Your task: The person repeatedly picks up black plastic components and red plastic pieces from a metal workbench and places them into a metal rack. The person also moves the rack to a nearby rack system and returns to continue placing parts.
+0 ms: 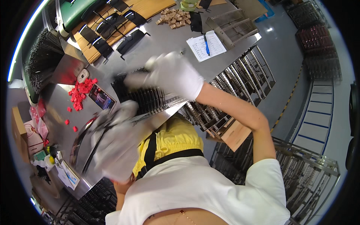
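Observation:
My left hand [118,150], in a white glove and smeared by motion, is closed around dark, thin curved strips [84,138] near the table's front edge. Their glossy ends stick out to its left; their exact kind is too blurred to tell. My right hand [174,75], also white-gloved, hovers above a rack of thin black pieces [146,99]. Its fingers point left and are blurred, so I cannot make out whether they hold anything. Beside the left hand lie a phone [101,97] with its screen lit and a pile of small red pieces [79,93].
Black lens-like parts [129,43] lie on a wooden board [88,52]. Small tan blocks [175,18], a written sheet [197,47] with a blue pen [206,45] and a metal frame [236,28] stand farther back. Metal racks [240,78] flank the table's right edge; black bristly strands [43,56] hang left.

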### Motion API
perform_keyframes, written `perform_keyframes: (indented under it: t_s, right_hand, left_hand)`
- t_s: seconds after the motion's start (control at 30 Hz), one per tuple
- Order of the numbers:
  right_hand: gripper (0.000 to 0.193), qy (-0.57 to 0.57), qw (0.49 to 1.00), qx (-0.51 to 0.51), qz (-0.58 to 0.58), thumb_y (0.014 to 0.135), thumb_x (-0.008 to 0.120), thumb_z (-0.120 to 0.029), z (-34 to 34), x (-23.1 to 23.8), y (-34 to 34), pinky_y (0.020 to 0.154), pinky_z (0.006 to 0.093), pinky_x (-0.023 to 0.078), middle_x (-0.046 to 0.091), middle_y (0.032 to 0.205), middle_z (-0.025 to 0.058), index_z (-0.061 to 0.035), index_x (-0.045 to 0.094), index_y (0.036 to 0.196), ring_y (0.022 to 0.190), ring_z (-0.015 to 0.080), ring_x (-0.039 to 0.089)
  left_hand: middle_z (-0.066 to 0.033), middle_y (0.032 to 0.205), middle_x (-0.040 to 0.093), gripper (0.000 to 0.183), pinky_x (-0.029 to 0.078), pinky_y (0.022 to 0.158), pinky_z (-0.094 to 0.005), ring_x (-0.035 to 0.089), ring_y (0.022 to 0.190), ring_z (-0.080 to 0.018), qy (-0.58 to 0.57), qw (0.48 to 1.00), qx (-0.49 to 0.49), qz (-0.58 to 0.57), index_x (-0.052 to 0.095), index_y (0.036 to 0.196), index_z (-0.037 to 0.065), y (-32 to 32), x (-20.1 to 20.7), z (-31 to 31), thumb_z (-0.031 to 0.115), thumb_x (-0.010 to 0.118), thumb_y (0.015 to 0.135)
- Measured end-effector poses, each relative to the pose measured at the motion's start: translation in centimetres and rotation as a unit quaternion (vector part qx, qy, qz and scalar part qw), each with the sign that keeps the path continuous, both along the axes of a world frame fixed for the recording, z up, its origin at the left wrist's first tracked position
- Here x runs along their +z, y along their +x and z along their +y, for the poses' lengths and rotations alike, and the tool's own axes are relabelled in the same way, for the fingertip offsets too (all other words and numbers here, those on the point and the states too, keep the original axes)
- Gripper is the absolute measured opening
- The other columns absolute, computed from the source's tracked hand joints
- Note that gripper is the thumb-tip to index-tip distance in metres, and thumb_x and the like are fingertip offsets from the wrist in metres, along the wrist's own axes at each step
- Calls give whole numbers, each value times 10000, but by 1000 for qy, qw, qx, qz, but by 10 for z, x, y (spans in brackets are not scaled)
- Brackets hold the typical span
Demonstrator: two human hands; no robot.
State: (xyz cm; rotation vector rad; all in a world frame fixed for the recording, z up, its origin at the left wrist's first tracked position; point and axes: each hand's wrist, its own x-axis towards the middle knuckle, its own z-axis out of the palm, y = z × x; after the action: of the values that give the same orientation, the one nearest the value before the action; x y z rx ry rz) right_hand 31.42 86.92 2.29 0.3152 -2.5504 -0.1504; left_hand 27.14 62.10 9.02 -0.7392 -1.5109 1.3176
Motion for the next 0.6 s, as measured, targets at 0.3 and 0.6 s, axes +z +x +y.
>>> perform_keyframes:
  t_s: [0.3,0.6]
  right_hand:
    - [634,-422,808,-152,-382,997,310,-327,-4,-105,35,824,572,496,625,892,383,63,187,1481,854,515,633]
    - [488,-413,787,-251,-382,935,401,-161,-25,-104,30,737,550,549,581,1050,416,123,336,1327,769,489,661]
  left_hand:
    - [-114,689,492,463,510,315,-284,591,408,-252,-380,797,207,421,207,1374,-51,-30,16,-56,283,309,1071]
    - [-115,772,510,574,498,307,-274,512,373,-176,-412,787,217,406,189,1444,-113,-31,5,-77,285,340,1058]
